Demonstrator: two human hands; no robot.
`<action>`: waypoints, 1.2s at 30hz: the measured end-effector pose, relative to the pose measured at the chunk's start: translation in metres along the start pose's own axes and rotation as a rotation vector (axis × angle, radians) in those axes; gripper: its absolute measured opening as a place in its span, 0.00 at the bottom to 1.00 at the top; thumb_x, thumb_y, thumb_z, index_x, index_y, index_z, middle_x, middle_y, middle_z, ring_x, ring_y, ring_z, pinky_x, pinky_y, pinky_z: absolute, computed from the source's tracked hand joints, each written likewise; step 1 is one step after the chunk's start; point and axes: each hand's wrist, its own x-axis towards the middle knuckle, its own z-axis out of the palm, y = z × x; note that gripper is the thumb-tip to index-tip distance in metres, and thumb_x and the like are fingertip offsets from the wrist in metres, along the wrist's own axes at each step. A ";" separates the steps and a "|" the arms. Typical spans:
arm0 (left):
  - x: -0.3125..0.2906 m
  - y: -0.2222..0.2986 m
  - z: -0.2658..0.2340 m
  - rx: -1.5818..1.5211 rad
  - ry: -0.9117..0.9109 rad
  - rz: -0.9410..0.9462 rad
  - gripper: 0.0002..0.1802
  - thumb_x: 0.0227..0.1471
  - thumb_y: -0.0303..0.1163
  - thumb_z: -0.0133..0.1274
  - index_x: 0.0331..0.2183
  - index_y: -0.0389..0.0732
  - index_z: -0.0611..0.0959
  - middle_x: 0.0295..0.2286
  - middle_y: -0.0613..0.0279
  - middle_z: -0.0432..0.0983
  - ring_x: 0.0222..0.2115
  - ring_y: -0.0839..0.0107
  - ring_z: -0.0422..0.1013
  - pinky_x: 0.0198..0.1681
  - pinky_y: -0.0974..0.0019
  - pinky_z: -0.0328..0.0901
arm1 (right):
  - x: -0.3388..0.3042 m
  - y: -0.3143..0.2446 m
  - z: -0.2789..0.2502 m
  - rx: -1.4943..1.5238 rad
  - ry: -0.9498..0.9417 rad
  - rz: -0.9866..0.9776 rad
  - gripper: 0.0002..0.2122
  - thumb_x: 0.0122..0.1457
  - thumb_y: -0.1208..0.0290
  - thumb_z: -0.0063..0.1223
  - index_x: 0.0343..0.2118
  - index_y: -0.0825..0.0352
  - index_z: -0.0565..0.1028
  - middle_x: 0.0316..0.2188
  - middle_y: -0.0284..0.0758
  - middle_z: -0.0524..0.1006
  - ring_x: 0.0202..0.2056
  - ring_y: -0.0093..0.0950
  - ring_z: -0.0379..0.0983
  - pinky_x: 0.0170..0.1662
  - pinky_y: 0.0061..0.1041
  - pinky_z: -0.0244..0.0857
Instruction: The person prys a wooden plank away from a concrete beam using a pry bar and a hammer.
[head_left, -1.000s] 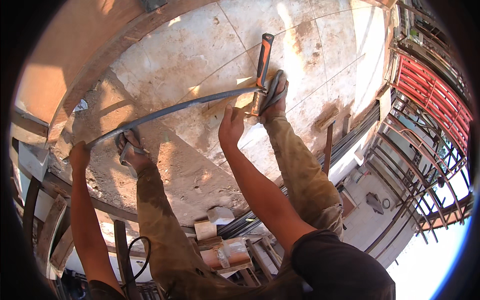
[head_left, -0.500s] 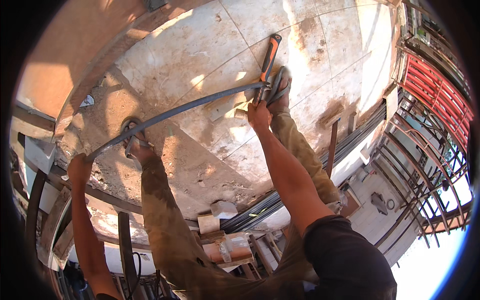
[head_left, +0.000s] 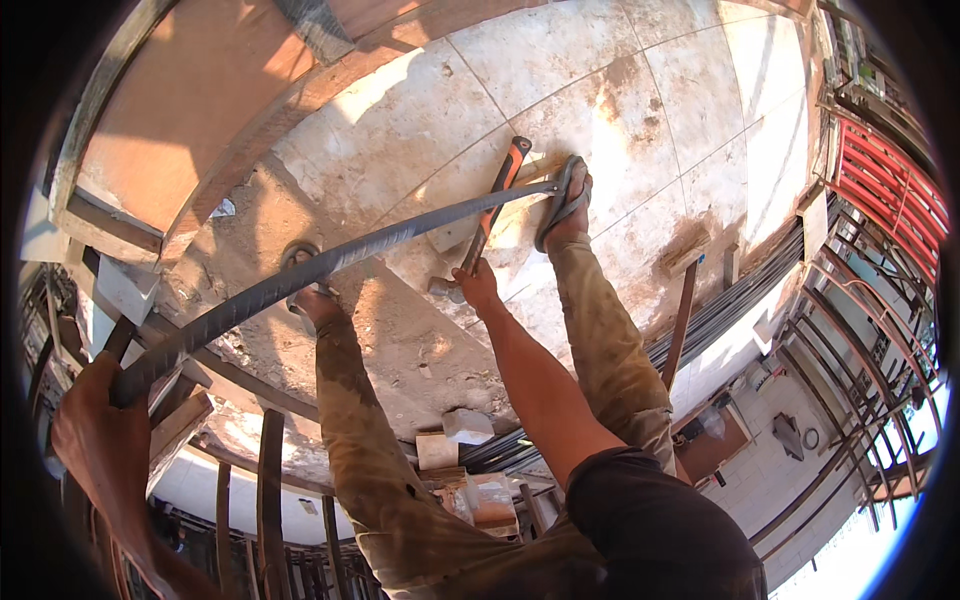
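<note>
A long dark grey metal bar (head_left: 330, 260) runs from the lower left up to the right foot. My left hand (head_left: 100, 425) is closed round its near end, raised at the left. My right hand (head_left: 480, 287) is closed on a hammer (head_left: 508, 165) close to its head, with the orange and black handle pointing away from me. The bar crosses the hammer just beyond my right hand. The bar's far end lies beside my right foot (head_left: 572, 200), in a sandal; whether they touch, I cannot tell.
Dusty pale tiles (head_left: 400, 120) and dirt (head_left: 390, 320) cover the ground. An orange-brown panel (head_left: 200, 100) stands at the far left. Long thin rods (head_left: 730, 290) lie at the right, near a red metal frame (head_left: 890, 180). Blocks (head_left: 467, 426) sit between my legs.
My left hand has lifted the bar's near end toward me. My right hand has moved left and nearer with the hammer, whose head now shows below the bar.
</note>
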 end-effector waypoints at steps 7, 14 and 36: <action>0.016 0.006 -0.006 -0.024 0.155 0.089 0.09 0.41 0.27 0.60 0.29 0.37 0.80 0.26 0.46 0.77 0.30 0.41 0.74 0.34 0.45 0.65 | -0.019 0.066 0.043 0.222 0.112 0.001 0.13 0.58 0.71 0.64 0.39 0.66 0.70 0.33 0.30 0.73 0.35 0.24 0.68 0.40 0.28 0.65; 0.033 -0.025 0.067 -0.095 0.008 0.085 0.07 0.44 0.28 0.59 0.27 0.36 0.78 0.23 0.44 0.74 0.28 0.40 0.72 0.30 0.45 0.63 | 0.046 0.098 0.002 0.182 0.130 0.006 0.15 0.58 0.72 0.65 0.44 0.67 0.71 0.37 0.33 0.78 0.36 0.24 0.74 0.40 0.27 0.69; 0.139 -0.015 0.494 -0.322 -0.295 0.154 0.15 0.53 0.43 0.62 0.30 0.41 0.82 0.30 0.46 0.80 0.35 0.42 0.76 0.38 0.44 0.69 | 0.003 -0.062 -0.017 -0.228 0.728 -0.102 0.29 0.62 0.56 0.56 0.57 0.71 0.62 0.51 0.51 0.68 0.55 0.49 0.64 0.57 0.47 0.58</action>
